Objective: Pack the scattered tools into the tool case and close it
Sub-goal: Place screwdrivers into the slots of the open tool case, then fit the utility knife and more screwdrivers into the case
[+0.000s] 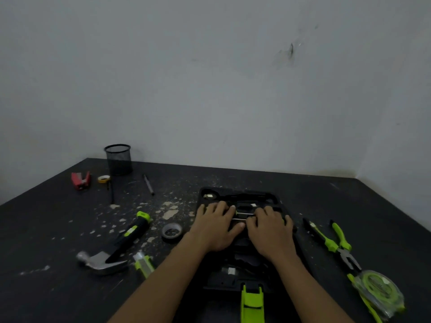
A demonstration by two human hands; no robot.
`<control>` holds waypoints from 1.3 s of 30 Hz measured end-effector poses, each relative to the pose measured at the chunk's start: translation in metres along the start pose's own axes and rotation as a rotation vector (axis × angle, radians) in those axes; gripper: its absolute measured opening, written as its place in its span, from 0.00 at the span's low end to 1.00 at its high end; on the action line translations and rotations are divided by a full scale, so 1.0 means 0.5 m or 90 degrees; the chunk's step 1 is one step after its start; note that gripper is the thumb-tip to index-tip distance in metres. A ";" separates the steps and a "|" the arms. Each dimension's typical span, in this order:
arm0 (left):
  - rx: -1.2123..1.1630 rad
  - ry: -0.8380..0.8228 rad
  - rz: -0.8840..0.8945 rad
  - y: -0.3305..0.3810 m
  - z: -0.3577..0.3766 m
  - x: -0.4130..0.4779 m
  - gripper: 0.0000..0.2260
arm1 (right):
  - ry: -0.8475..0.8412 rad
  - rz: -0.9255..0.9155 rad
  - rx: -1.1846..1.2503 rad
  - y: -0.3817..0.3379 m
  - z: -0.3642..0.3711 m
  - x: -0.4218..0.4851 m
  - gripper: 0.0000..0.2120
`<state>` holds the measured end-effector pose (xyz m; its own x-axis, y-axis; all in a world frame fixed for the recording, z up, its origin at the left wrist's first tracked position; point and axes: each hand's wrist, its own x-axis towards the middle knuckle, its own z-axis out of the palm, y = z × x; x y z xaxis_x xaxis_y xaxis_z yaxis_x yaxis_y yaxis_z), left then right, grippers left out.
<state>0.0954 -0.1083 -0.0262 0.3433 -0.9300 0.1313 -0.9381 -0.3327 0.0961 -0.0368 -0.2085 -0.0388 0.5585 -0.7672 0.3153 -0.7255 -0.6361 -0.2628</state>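
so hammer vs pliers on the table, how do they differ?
The hammer lies left of the tool case; the pliers lie to its right. The hammer's grip is mostly black with green accents and it has a bare metal head; the pliers' two handles are mostly green, with dark jaws. The hammer looks bulkier. Both are still outside the case, heads pointing toward the person.

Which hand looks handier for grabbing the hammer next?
Probably the left hand: the steel claw hammer with the black-and-green handle lies left of the open black tool case, while the right hand is farther off.
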 end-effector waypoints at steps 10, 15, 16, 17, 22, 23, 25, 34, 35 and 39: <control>-0.167 -0.069 0.037 -0.081 -0.076 -0.132 0.26 | -0.124 0.028 0.038 -0.012 -0.015 -0.007 0.20; -0.135 -0.078 0.035 -0.146 -0.127 -0.203 0.17 | -0.159 -0.025 0.033 -0.073 -0.020 -0.039 0.25; -0.131 -0.073 0.043 -0.153 -0.132 -0.213 0.16 | -0.159 -0.058 0.039 -0.090 -0.020 -0.049 0.26; -0.122 -0.076 0.046 -0.156 -0.140 -0.224 0.14 | -0.159 -0.092 0.048 -0.106 -0.022 -0.058 0.26; -0.050 -0.102 0.068 -0.165 -0.160 -0.270 0.10 | -0.214 -0.185 0.102 -0.143 -0.010 -0.099 0.29; -0.044 -0.111 0.072 -0.167 -0.160 -0.279 0.10 | -0.224 -0.189 0.109 -0.139 -0.008 -0.105 0.30; -0.060 -0.122 0.074 -0.173 -0.155 -0.293 0.10 | -0.216 -0.190 0.125 -0.130 -0.006 -0.109 0.30; 0.032 -0.192 0.142 -0.152 -0.147 -0.340 0.25 | -0.180 -0.186 0.146 -0.126 -0.005 -0.109 0.29; 0.040 -0.177 0.149 -0.155 -0.139 -0.340 0.24 | -0.179 -0.185 0.151 -0.126 -0.004 -0.109 0.29; 0.098 -0.146 0.173 -0.162 -0.113 -0.345 0.25 | -0.173 -0.184 0.161 -0.127 -0.002 -0.110 0.29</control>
<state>0.1145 0.0880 -0.0008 0.0782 -0.9925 -0.0939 -0.9954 -0.0725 -0.0627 -0.0218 -0.1257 -0.0385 0.8330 -0.5275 0.1669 -0.4223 -0.8010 -0.4243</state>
